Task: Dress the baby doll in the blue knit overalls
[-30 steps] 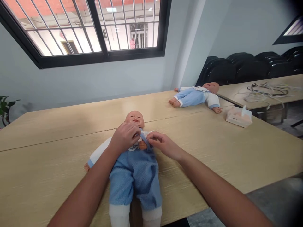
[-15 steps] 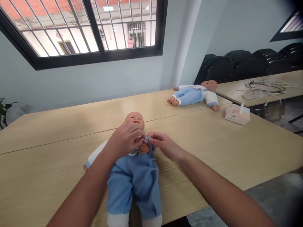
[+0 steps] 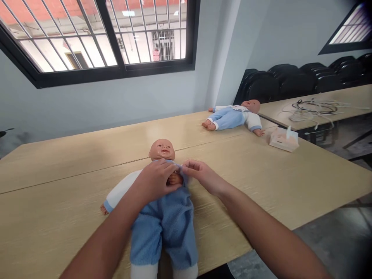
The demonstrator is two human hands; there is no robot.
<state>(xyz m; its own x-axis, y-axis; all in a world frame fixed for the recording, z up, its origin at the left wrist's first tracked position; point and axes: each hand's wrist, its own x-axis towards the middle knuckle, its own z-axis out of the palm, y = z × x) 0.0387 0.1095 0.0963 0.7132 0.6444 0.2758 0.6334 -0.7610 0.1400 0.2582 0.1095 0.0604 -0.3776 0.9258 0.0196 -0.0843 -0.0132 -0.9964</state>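
Left hand [image 3: 155, 181], right hand [image 3: 202, 177] (pinched) on doll [image 3: 162, 223]

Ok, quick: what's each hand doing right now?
Left hand: curled over the chest of the plastic baby doll; grip cannot be told.
Right hand: pinched shut on the doll's light blue fleece collar edge.

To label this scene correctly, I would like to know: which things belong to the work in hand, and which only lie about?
In hand: near doll; its blue outfit, pinched at the collar by the right hand; left hand on its chest.
Lying about: far doll; tissue box; cables on the next table; black chairs.
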